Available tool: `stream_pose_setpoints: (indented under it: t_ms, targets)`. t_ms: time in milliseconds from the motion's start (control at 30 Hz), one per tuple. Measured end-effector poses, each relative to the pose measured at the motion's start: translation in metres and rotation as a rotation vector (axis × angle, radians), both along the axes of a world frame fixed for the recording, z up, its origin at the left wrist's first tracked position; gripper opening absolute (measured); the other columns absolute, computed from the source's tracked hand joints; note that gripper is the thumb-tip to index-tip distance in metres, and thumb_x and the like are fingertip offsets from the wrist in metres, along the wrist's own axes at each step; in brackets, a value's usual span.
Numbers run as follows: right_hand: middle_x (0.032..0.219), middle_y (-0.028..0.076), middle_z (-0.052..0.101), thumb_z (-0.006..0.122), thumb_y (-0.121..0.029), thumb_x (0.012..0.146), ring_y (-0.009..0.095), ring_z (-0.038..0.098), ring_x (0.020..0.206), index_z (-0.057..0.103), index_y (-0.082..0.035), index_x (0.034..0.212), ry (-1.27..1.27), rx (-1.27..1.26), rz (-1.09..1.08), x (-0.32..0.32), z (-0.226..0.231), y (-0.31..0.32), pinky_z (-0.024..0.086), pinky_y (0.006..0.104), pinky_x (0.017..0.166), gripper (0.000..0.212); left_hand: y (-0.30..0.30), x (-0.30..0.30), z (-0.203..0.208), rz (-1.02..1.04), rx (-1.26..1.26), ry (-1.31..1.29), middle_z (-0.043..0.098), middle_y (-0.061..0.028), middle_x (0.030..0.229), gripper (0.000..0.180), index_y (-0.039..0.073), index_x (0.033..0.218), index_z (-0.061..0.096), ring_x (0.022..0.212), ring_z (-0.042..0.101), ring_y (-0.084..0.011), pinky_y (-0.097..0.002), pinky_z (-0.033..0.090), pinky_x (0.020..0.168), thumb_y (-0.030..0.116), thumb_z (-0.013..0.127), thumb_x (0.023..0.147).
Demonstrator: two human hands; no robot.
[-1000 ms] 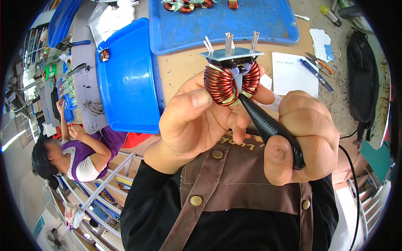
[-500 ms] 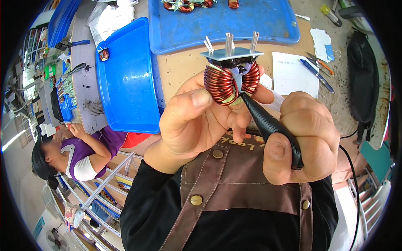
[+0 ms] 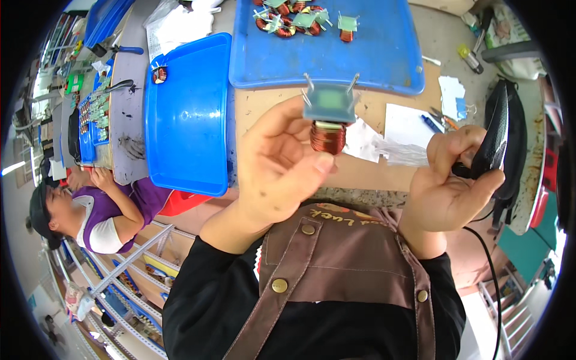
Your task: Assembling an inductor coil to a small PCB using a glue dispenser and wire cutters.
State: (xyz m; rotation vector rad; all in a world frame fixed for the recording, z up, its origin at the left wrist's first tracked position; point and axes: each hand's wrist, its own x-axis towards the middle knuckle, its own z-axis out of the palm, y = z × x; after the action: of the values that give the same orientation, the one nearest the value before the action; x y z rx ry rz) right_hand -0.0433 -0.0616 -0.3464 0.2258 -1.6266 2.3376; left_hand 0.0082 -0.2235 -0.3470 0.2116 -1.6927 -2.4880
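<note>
My left hand [image 3: 276, 165] is closed around a copper-wound coil [image 3: 328, 139], holding it up over the table's near edge. The coil carries a greenish square base plate [image 3: 330, 102] on top, with metal pins pointing upward. Off to the right, my right hand [image 3: 447, 195] grips a black, tapered tool [image 3: 495, 133] with a shiny, textured surface. The tool stands nearly upright, apart from the coil; its exact kind I cannot make out.
A blue tray [image 3: 336, 63] at the back holds several similar coils [image 3: 294, 21]. Left of it, a deeper blue tray [image 3: 189, 120] has one coil [image 3: 159, 73]. Paper [image 3: 411, 126], a blue pen [image 3: 431, 123] and a black bag [image 3: 517, 150] lie right. A co-worker [image 3: 108, 210] sits left.
The tool has left the coil and swung right and upward in my right hand. My left hand has turned the coil and lowered it slightly, so the base plate's face shows.
</note>
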Motion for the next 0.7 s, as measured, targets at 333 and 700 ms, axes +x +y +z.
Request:
stream_pose_setpoints:
  t_ms: [333,700]
  targets:
    - [0.08,0.011,0.053,0.034,-0.036,0.091,0.009,0.028,0.046,0.049,0.004,0.082,0.106,-0.067,-0.121,-0.018,-0.026,0.015,0.022,0.0224,0.047,0.044,-0.023,0.02,-0.019,0.337,-0.75,0.384,0.06,-0.0144,0.094,0.051,-0.009,0.109,0.048,0.078,0.06,-0.0176,-0.0259,0.051,0.069,0.007,0.071,0.066]
    - [0.08,0.013,0.053,0.035,-0.034,0.092,0.009,0.026,0.045,0.049,0.007,0.085,0.132,-0.042,-0.198,-0.03,-0.048,0.012,0.022,0.0223,0.047,0.043,-0.029,0.035,-0.031,0.384,-0.787,0.486,0.058,-0.0201,0.101,0.053,-0.011,0.11,0.046,0.085,0.061,-0.022,-0.0284,0.05,0.072,0.013,0.071,0.07]
